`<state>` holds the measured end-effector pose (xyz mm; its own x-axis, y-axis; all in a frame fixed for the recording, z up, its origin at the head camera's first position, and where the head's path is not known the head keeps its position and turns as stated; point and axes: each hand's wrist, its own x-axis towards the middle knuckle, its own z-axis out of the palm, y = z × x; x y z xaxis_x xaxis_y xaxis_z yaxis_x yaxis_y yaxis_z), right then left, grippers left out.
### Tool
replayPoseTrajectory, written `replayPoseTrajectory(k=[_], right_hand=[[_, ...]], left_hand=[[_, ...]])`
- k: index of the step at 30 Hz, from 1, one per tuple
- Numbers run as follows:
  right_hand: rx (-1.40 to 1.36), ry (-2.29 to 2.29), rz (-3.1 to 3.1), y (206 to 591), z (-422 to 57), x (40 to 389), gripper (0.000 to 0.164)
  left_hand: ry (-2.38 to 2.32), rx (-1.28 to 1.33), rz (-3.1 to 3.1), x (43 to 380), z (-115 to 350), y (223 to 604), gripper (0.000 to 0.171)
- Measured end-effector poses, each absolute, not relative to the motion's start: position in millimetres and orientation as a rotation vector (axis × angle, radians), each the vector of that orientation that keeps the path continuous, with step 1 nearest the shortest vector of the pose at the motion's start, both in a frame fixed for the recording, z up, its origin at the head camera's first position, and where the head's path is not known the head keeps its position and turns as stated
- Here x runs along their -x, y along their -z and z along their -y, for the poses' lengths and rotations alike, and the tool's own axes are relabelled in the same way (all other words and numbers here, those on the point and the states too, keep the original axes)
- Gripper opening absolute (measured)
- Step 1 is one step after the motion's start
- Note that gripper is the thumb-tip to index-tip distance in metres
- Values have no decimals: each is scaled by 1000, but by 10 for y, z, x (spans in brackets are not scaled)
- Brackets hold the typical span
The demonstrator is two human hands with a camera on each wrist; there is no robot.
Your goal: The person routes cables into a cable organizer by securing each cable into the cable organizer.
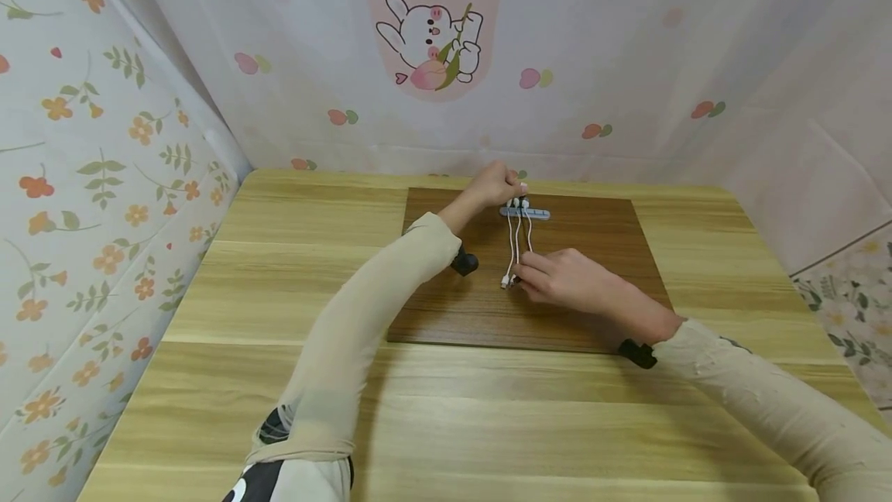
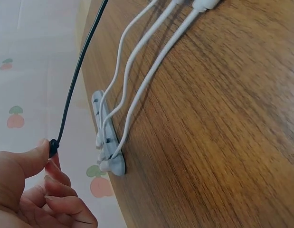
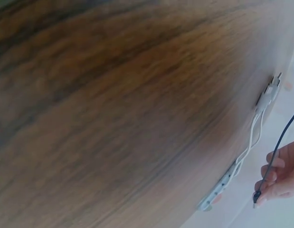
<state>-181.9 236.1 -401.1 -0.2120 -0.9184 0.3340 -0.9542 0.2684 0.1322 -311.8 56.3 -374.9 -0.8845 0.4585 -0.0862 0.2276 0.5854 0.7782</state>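
My left hand [image 1: 492, 184] is at the far edge of the brown wooden board, pinching the black plug end of a thin black cable [image 2: 73, 83] between thumb and fingertip. The cable stretches from it toward my right hand [image 1: 567, 279], whose curled fingers pinch its other end low over the board. Beneath the left hand lies a light blue-grey cable clip strip [image 1: 538, 214] with several slots. White cables [image 2: 132, 102] are seated in its slots on one side, their connectors [image 1: 506, 282] lying near my right fingertips. In the right wrist view, my right hand is out of frame.
The brown board [image 1: 453, 316] lies on a light wood table [image 1: 279, 378]. A white printed curtain [image 1: 293, 115] hangs right behind the table's far edge, and a floral cloth [image 1: 104, 177] hangs at the left. Black wrist cameras [image 1: 637, 353] sit beneath the sleeves.
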Motion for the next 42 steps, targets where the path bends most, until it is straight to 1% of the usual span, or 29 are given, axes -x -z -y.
replayPoseTrajectory(k=[4,10,15,21,24,30,35,39,42], right_hand=[[-1681,-160,2229,4029,-2427,1841,16],[-1649,-197,2269,4020,-2500,1837,22],[-1634,-206,2287,4015,-2550,1829,16],[-1625,-199,2294,4032,-2577,1837,17],[-1622,-194,2296,4035,-2581,1842,15],[-1626,-195,2298,4064,-2588,1853,19],[-1633,-198,2291,4103,-2592,1858,17],[-1622,-178,2296,4106,-2596,1856,17],[-1613,-168,2305,4100,-2598,1847,21]], left_hand=[[-1134,-557,-2588,3141,-628,3749,59],[-1134,-563,-2591,3157,-722,3756,61],[-1128,-530,-2608,3193,-787,3817,62],[-1107,-503,-2627,3215,-845,3892,63],[-1098,-486,-2630,3211,-859,3904,61],[-1073,-442,-2641,3201,-878,3920,60],[-1048,-419,-2651,3194,-898,3941,60],[-1024,-413,-2657,3201,-913,3959,55],[-1027,-420,-2662,3209,-922,3983,51]])
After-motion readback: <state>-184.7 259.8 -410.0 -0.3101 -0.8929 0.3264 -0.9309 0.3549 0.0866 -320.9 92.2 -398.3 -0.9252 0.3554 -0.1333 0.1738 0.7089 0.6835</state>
